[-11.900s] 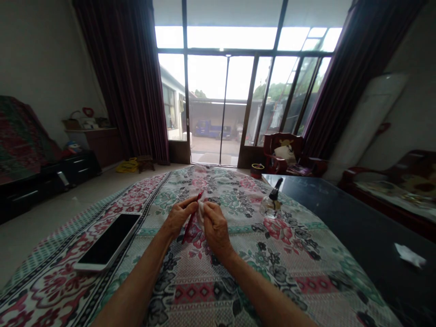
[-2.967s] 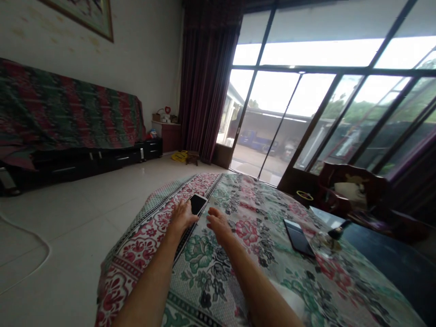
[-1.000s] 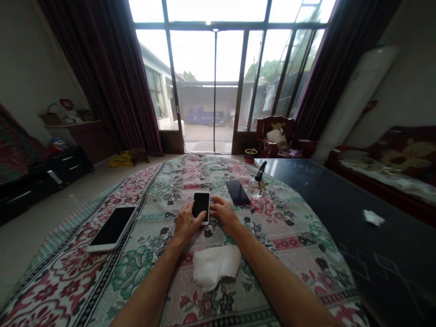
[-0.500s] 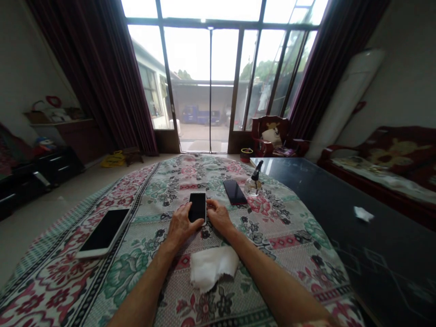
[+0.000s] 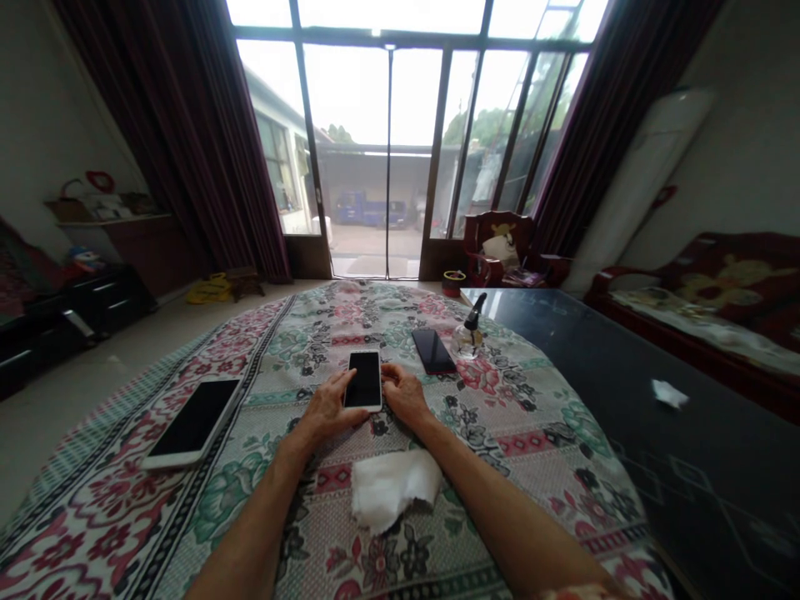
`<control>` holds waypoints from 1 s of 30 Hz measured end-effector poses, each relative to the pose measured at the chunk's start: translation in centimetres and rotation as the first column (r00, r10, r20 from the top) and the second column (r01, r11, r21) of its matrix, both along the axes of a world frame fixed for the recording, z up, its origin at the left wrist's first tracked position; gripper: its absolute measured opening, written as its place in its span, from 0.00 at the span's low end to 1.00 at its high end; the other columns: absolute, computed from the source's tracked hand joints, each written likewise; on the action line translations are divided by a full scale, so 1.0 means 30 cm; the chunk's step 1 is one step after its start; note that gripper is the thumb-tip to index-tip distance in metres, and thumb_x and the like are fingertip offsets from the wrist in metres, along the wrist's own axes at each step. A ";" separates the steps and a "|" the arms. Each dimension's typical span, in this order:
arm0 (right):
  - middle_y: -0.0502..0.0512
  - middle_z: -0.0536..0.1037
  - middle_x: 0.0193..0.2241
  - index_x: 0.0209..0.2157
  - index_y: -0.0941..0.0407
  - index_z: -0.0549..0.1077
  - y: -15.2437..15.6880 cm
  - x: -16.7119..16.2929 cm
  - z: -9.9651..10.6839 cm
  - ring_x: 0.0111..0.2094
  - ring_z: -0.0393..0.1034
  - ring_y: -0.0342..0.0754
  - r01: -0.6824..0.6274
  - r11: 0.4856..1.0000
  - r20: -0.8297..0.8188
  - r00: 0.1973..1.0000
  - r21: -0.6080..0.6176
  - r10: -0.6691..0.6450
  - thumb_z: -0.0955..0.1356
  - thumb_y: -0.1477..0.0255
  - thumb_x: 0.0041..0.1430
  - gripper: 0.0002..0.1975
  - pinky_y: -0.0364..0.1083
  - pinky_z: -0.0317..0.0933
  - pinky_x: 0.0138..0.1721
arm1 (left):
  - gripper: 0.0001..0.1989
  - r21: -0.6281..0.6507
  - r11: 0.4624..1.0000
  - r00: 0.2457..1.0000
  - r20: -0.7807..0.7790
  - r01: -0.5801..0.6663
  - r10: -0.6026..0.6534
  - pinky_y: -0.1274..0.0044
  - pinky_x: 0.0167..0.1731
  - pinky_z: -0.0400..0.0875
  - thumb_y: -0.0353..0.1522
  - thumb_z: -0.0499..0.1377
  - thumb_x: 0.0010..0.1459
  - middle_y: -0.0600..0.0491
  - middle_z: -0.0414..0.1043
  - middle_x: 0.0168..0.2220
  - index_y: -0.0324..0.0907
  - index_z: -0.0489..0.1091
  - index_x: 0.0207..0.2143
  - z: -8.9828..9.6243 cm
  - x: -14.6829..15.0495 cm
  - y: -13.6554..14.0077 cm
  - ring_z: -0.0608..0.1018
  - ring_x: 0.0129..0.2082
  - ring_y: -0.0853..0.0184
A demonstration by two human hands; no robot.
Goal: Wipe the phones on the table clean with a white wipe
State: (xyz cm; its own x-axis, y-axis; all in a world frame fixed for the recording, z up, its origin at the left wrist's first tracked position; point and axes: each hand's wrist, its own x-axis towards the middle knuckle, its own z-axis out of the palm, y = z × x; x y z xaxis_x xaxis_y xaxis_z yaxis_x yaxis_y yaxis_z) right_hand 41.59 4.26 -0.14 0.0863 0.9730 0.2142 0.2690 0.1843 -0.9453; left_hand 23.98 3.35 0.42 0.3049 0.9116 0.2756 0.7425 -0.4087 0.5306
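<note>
Our left hand [image 5: 329, 405] and right hand [image 5: 405, 395] grasp middle white phone [image 5: 366, 383] | dark phone [image 5: 433, 351] right, white cloth [image 5: 392, 487] near: untouched | laying seems done, letting-go remains

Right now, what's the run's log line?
left hand: at white black-screened phone, left edge; right hand: at its right edge; nearer: white cloth; right: dark red-edged phone, clear black-topped bottle; left: another white-framed device

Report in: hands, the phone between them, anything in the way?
Left hand on white phone, right hand at its right edge. Face up, screen dark. No object on it; white cloth lies nearer the camera.
</note>
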 end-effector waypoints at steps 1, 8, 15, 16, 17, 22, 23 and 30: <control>0.51 0.80 0.35 0.37 0.54 0.76 0.001 0.000 -0.001 0.39 0.74 0.50 -0.001 1.000 0.010 1.000 0.004 0.001 0.62 0.81 0.45 0.19 0.49 0.66 0.45 | 0.38 -0.013 1.000 1.000 0.014 0.009 -0.009 0.69 0.58 0.63 0.36 0.66 0.45 0.42 0.64 0.59 0.38 0.62 0.58 0.001 -0.004 0.000 0.68 0.59 0.56; 0.53 0.80 0.36 0.38 0.56 0.77 0.021 0.018 -0.022 0.39 0.74 0.49 -0.019 1.000 0.092 0.996 -0.006 0.019 0.62 0.81 0.46 0.18 0.47 0.67 0.43 | 0.38 0.066 0.997 0.998 0.051 0.025 -0.029 0.64 0.58 0.62 0.36 0.67 0.43 0.41 0.65 0.59 0.39 0.62 0.58 -0.030 -0.010 0.011 0.68 0.59 0.54; 0.52 0.79 0.32 0.35 0.56 0.77 0.016 0.047 0.042 0.35 0.73 0.46 -0.107 0.994 0.104 0.989 0.016 0.105 0.63 0.79 0.49 0.14 0.45 0.67 0.38 | 0.36 0.124 0.992 0.998 0.069 0.003 -0.012 0.61 0.55 0.65 0.38 0.68 0.43 0.41 0.67 0.57 0.40 0.65 0.56 -0.066 -0.020 0.021 0.70 0.57 0.51; 0.52 0.79 0.33 0.33 0.56 0.77 0.001 0.050 0.063 0.35 0.73 0.45 -0.165 0.986 0.108 0.981 0.026 0.162 0.63 0.79 0.50 0.13 0.44 0.67 0.38 | 0.36 0.124 0.992 0.998 0.069 -0.007 -0.001 0.61 0.55 0.65 0.39 0.68 0.43 0.41 0.67 0.57 0.40 0.65 0.55 -0.072 -0.022 0.023 0.70 0.57 0.50; 0.52 0.79 0.33 0.32 0.56 0.77 -0.019 0.053 0.086 0.34 0.73 0.44 -0.242 0.970 0.117 0.965 0.030 0.237 0.63 0.80 0.50 0.12 0.44 0.67 0.38 | 0.37 0.123 0.992 0.998 0.069 -0.015 0.006 0.61 0.55 0.65 0.40 0.68 0.43 0.40 0.67 0.57 0.39 0.65 0.55 -0.078 -0.023 0.025 0.69 0.57 0.50; 0.50 0.78 0.31 0.34 0.55 0.77 -0.172 0.074 0.188 0.32 0.71 0.42 -0.628 0.778 0.342 0.728 -0.018 0.595 0.64 0.78 0.56 0.10 0.43 0.65 0.37 | 0.37 0.141 0.990 0.997 0.082 -0.016 0.005 0.61 0.57 0.62 0.42 0.67 0.44 0.38 0.65 0.58 0.37 0.64 0.55 -0.107 -0.028 0.032 0.68 0.58 0.50; 0.51 0.78 0.35 0.36 0.54 0.77 -0.205 0.079 0.201 0.35 0.72 0.43 -0.691 0.723 0.396 0.661 -0.010 0.637 0.65 0.77 0.56 0.09 0.44 0.65 0.40 | 0.37 0.142 0.990 0.997 0.083 -0.016 0.004 0.61 0.57 0.62 0.41 0.66 0.44 0.38 0.65 0.58 0.36 0.64 0.55 -0.109 -0.028 0.032 0.67 0.59 0.50; 0.58 0.73 0.47 0.41 0.56 0.76 -0.324 0.105 0.199 0.48 0.67 0.48 -0.852 0.497 0.607 0.310 -0.163 0.731 0.73 0.72 0.50 0.15 0.46 0.61 0.51 | 0.36 0.153 0.988 0.993 0.114 0.018 -0.035 0.61 0.57 0.63 0.39 0.66 0.44 0.40 0.66 0.58 0.39 0.64 0.56 -0.086 -0.033 0.014 0.68 0.58 0.52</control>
State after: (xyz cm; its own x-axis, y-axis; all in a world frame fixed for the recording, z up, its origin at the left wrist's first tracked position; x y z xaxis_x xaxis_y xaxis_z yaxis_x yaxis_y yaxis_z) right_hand 44.75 -5.45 5.81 -0.8928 0.4464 0.0602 0.3243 0.7299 -0.6017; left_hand 23.00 3.77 -2.16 0.2863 0.8486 0.4450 0.6676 -0.5098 0.5426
